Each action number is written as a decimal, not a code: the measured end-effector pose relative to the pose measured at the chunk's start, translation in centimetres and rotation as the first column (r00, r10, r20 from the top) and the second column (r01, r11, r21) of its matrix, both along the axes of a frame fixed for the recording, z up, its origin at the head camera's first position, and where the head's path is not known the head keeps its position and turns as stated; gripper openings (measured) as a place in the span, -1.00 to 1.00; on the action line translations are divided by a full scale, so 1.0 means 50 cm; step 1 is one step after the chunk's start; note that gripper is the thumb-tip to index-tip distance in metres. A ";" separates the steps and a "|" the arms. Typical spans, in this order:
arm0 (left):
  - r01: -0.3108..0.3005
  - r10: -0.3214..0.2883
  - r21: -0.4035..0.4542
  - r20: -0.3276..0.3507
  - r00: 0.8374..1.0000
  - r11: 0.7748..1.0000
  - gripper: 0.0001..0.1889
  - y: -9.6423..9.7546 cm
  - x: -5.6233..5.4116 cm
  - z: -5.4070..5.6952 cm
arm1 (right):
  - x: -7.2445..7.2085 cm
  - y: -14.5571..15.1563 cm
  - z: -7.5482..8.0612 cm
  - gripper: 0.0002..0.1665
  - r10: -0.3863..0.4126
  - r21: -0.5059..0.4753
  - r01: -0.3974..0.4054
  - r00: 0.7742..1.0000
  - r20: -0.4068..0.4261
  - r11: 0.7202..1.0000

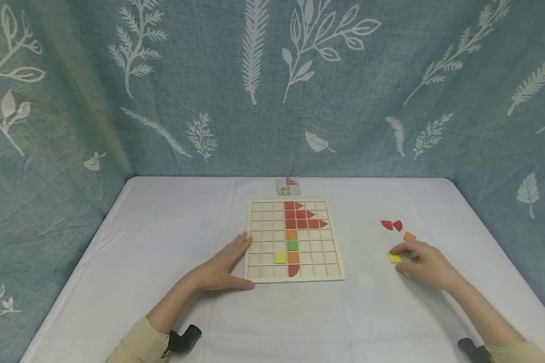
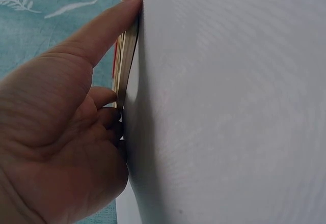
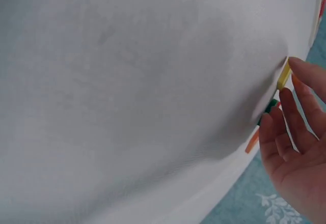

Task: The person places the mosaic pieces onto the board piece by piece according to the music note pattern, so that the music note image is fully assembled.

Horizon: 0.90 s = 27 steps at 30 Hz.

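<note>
The thumb and forefinger of the right hand (image 1: 429,262) are bent close together and pinch a flat yellow square tile (image 1: 394,257) by its edges; the tile is very near the tablecloth, and whether it touches the cloth I cannot tell. In the right wrist view, a green piece (image 3: 267,112) shows beside the other fingers, its shape partly hidden. Near the yellow tile, at 1 o'clock, lies a flat orange tile (image 1: 410,236), and at 12 o'clock, a pair of red rounded wedges (image 1: 387,225).

The left hand (image 1: 220,267) has its thumb spread wide from the straight fingers. The fingers touch the pale wooden grid board (image 1: 318,259) at its 9 o'clock edge, and the thumb is at its 7 o'clock corner.

This board is well apart from the yellow tile, at 9 o'clock from it. Towards 12 o'clock on the board, three rows of red pieces (image 1: 296,215) end in triangles pointing to 3 o'clock. Below them stand, in one column, orange, green, orange and red pieces, with another yellow square (image 1: 280,257) at 9 o'clock of the lower orange one.

Just beyond the board, at 12 o'clock, lies a small printed card (image 1: 288,186) on the white tablecloth (image 1: 300,322).
</note>
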<state>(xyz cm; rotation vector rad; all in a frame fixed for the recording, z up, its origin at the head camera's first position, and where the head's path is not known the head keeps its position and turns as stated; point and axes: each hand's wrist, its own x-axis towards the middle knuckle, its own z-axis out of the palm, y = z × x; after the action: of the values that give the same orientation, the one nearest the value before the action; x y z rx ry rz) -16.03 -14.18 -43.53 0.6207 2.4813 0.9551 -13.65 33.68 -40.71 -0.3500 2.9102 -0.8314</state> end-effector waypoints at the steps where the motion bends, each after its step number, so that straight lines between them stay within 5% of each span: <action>1: 0.000 0.000 -0.002 0.001 1.000 1.000 0.16 0.000 0.000 0.000 | 0.000 0.002 -0.001 -0.64 0.000 0.001 0.000 1.000 -0.001 1.000; 15: 0.007 -0.007 0.011 -0.004 1.000 1.000 0.15 -0.002 0.001 0.001 | -0.009 -0.029 -0.014 -0.63 -0.080 -0.058 0.081 0.997 0.014 0.995; 27: 0.002 -0.002 0.006 -0.009 1.000 1.000 0.15 -0.002 0.002 0.000 | -0.033 -0.127 -0.022 -0.65 -0.062 -0.214 0.083 0.993 0.101 0.973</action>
<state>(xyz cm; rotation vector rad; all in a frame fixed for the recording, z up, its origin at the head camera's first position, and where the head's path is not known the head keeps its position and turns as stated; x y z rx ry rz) -15.93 -14.29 -43.52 0.6309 2.4856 0.9618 -15.28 27.34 -41.83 -0.2148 2.7655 -1.1502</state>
